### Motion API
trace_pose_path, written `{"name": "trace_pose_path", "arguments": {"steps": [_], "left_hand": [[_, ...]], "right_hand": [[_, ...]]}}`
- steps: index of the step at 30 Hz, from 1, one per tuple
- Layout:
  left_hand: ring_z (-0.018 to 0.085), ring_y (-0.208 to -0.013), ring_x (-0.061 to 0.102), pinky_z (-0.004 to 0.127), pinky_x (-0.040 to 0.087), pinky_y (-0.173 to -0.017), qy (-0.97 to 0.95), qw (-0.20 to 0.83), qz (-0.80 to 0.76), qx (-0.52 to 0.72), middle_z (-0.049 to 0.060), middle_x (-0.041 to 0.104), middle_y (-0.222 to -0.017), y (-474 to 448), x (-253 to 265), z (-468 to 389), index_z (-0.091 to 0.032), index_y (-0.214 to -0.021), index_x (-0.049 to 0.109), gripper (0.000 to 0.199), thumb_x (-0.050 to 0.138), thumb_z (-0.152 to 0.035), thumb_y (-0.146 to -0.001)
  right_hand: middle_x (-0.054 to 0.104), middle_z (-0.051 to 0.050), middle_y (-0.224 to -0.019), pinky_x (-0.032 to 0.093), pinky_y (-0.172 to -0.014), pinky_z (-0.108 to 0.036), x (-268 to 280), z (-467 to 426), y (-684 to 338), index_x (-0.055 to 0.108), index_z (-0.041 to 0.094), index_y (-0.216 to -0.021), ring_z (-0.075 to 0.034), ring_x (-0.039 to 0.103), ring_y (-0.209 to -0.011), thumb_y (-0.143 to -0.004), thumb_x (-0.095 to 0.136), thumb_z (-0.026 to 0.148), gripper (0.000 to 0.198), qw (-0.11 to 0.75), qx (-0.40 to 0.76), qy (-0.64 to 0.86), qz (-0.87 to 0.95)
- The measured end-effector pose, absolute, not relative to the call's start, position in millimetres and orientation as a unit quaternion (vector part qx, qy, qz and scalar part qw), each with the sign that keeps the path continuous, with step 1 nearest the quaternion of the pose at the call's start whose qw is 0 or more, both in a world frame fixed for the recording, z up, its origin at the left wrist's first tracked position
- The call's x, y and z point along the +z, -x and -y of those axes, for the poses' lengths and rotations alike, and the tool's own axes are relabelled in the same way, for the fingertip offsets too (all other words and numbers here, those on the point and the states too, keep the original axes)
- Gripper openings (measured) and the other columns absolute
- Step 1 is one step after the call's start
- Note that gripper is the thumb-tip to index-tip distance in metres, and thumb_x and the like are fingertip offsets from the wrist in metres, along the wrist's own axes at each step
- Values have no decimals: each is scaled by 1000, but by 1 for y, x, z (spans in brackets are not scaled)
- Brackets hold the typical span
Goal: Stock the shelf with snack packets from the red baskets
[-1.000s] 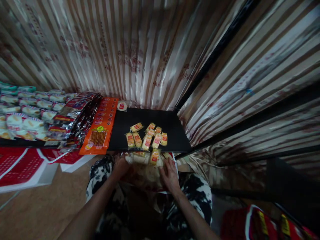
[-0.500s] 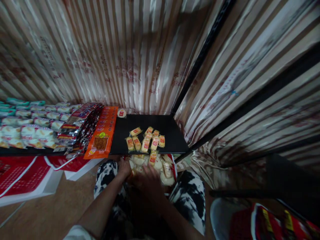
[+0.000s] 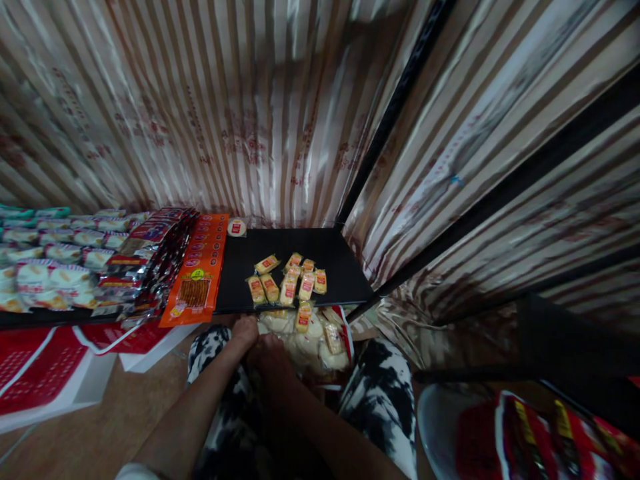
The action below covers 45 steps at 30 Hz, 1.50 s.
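Between my knees is a red-and-white bag (image 3: pixel 349 332) filled with wrapped round crackers (image 3: pixel 306 348) and small yellow packets. My left hand (image 3: pixel 245 331) is closed at the bag's left edge, just under the shelf. Beside it, my right hand (image 3: pixel 269 351) has its fingers curled in at the same side; what they hold, if anything, is hidden. Several small wrapped biscuits (image 3: pixel 289 291) lie on the black shelf (image 3: pixel 285 241) above. One yellow biscuit packet (image 3: pixel 303 317) shows at the shelf's front edge, over the bag.
On the shelf's left side are an orange snack packet (image 3: pixel 197 273), a stack of dark red packets (image 3: pixel 150 257) and rows of white packets (image 3: pixel 60 277). Red-and-white bags (image 3: pixel 45 367) stand below. A black post (image 3: pixel 390 127) and striped curtain (image 3: pixel 280 100) enclose the corner. A bin (image 3: pixel 437 427) stands right.
My right hand has drawn left from over the crackers to beside my left hand, its spread fingers now curled. The left hand stays at the bag's edge. The view has shifted slightly.
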<state>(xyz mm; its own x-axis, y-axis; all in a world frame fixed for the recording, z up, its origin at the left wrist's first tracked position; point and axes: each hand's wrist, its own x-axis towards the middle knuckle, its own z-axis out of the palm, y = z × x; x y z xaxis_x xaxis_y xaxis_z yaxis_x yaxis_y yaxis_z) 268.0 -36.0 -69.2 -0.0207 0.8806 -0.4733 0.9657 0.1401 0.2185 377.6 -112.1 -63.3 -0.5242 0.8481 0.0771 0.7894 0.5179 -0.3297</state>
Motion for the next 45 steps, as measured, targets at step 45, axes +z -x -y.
{"name": "trace_pose_path", "arguments": {"steps": [45], "left_hand": [[24, -130, 35, 41, 37, -104, -612, 298, -501, 534, 6, 35, -141, -192, -4, 56, -24, -96, 69, 24, 50, -23, -83]], "right_hand": [[68, 0, -81, 46, -60, -19, 38, 35, -360, 63, 17, -88, -10, 61, -66, -53, 84, 30, 43, 409, 750, 437, 283]]}}
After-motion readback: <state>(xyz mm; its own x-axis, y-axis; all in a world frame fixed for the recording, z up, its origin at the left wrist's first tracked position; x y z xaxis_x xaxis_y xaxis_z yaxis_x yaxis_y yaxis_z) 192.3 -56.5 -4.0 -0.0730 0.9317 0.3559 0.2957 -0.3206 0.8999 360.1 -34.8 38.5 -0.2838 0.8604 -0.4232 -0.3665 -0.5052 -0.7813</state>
